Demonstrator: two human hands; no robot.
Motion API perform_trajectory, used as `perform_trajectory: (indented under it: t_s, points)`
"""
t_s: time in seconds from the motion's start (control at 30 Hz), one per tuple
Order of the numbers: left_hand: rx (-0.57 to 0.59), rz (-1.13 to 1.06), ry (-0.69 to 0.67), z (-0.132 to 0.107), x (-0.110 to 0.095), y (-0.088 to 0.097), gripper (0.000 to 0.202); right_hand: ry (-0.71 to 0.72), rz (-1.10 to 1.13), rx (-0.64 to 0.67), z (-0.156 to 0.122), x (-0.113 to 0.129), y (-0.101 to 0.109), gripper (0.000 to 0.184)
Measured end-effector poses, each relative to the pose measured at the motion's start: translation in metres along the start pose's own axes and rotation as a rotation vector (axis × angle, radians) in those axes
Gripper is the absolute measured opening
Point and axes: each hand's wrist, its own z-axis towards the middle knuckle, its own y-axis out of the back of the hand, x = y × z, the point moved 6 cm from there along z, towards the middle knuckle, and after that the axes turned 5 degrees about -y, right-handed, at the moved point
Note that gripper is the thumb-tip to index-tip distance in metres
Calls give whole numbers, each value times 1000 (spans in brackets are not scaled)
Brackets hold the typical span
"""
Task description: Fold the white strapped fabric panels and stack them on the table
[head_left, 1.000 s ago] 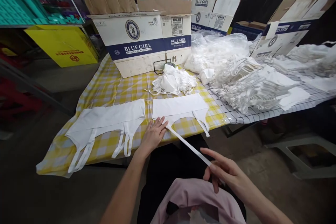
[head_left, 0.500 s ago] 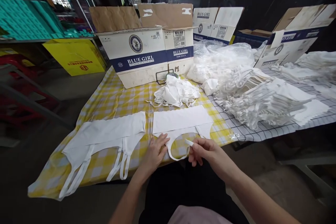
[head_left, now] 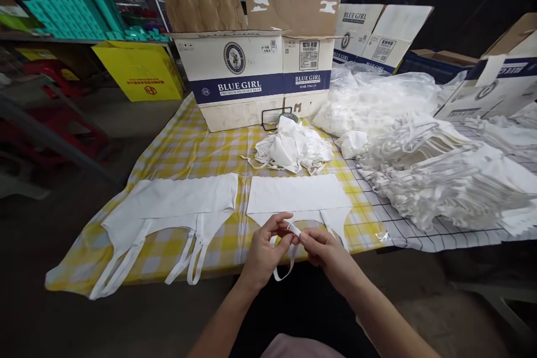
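Note:
A white strapped garment (head_left: 297, 193) lies on the yellow checked cloth in front of me, one strap loop hanging over the table edge. Above its lower edge, my left hand (head_left: 268, 246) pinches the white strap (head_left: 294, 229) near a small fitting that looks like a slider or hook. My right hand (head_left: 325, 251) pinches the same strap from the other side, fingertips close to the left ones. To the left lies a second white garment (head_left: 172, 201), spread flat with its straps toward the edge. My fingers partly hide the strap's end.
Behind the garments sits a crumpled white fabric heap (head_left: 293, 145), with a beer carton (head_left: 251, 81) at its back. Stacked white garments (head_left: 444, 173) and a clear plastic bag (head_left: 377, 95) occupy the right side. A yellow bag (head_left: 140, 72) stands beyond the table at left.
My left hand has lifted off the garment and come to the strap, where it now pinches beside my right hand. The view has shifted slightly left and down.

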Motion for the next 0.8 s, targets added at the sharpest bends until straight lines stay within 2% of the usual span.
perform_trajectory:
  t_s: [0.13, 0.23, 0.4, 0.47, 0.53, 0.67, 0.8]
  points:
    - [26, 158, -30, 2, 2, 0, 15, -14, 54, 11, 3, -7, 2, 28]
    - [56, 244, -34, 3, 4, 1, 15, 17, -8, -10, 4, -6, 5, 29]
    - [65, 408, -58, 3, 4, 4, 14, 222, -403, -170, 7, 14, 8, 27]
    - [90, 427, -48, 3, 5, 4, 13, 287, -539, -175, 11, 19, 2, 23]
    - [103, 442, -26, 4, 8, 4, 14, 295, -585, -147, 17, 18, -3, 12]
    - [121, 490, 5, 11, 20, 8, 22, 279, -599, -176, 29, 13, -4, 14]
    - [124, 672, -94, 31, 29, 17, 16, 280, -626, -258, 43, 13, 7, 16]
